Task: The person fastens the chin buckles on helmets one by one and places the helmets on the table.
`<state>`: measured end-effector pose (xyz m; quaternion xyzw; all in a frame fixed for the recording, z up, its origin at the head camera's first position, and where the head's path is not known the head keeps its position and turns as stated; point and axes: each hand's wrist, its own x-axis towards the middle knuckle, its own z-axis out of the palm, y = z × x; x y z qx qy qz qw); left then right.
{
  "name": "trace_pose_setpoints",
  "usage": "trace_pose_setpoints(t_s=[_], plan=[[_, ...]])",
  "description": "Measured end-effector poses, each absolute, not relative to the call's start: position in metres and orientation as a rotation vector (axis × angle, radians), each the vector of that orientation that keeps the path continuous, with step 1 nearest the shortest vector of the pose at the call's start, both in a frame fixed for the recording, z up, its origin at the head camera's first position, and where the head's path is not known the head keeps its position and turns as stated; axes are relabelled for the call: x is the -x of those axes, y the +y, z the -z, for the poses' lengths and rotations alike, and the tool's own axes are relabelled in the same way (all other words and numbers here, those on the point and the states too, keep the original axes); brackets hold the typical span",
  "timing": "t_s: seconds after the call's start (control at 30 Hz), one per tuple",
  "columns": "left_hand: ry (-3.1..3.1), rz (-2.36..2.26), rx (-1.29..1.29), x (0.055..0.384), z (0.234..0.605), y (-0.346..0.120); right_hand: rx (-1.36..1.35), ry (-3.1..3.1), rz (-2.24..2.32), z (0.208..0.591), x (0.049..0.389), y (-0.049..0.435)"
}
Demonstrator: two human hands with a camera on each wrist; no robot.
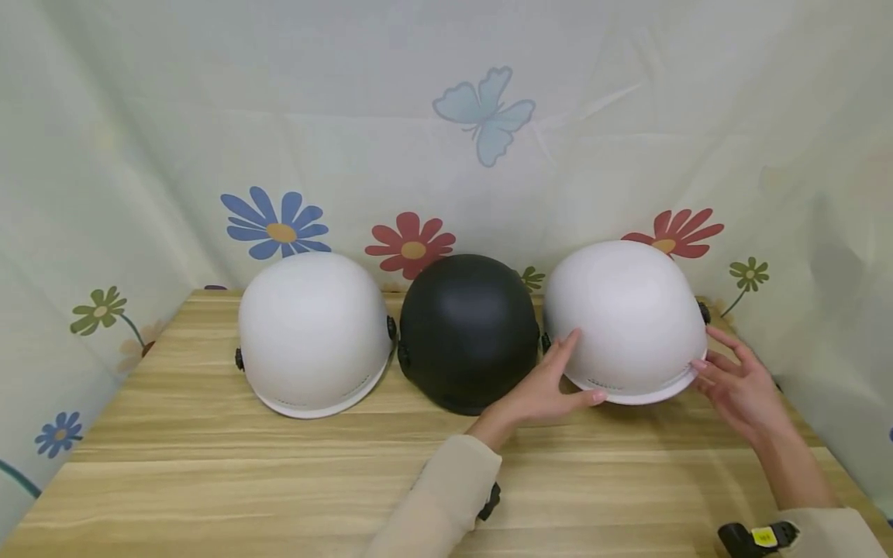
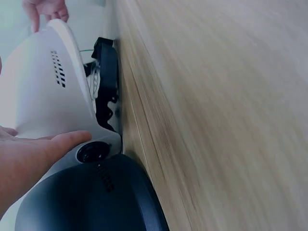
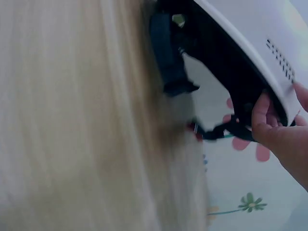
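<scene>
At the right of the row is a white helmet, tilted with its right side raised. My right hand pinches its right rim; in the right wrist view the fingers curl under the edge. Spread against the helmet's lower left is my left hand, fingers fairly straight and thumb by the front rim. Dark straps hang below the shell. Close on the left sits a black helmet, beside the white one's round black side knob.
Another white helmet stands at the left end of the row. All three are near the back of a wood-grain table. Behind and at both sides hangs a pale curtain printed with flowers and a butterfly.
</scene>
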<state>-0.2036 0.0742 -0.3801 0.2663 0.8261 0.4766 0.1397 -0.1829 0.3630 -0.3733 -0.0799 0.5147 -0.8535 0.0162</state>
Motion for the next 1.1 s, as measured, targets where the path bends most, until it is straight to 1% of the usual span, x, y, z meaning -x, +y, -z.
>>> trace_pose_setpoints(t_s=[0.17, 0.4, 0.5, 0.77, 1.1], plan=[[2.365, -1.448, -0.77, 0.204, 0.38, 0.068, 0.253, 1.699, 2.638, 0.358, 0.18, 0.353], [2.443, -1.573, -0.76, 0.205, 0.373, 0.058, 0.461, 1.702, 2.63, 0.34, 0.177, 0.341], [2.466, -1.587, -0.751, 0.204, 0.366, 0.058, 0.507, 1.718, 2.605, 0.333, 0.176, 0.339], [2.562, -1.555, -0.78, 0.199, 0.354, 0.062, 0.547, 1.883, 2.498, 0.318, 0.17, 0.337], [2.614, -1.549, -0.801, 0.195, 0.354, 0.065, 0.57, 2.057, 2.381, 0.304, 0.168, 0.333]])
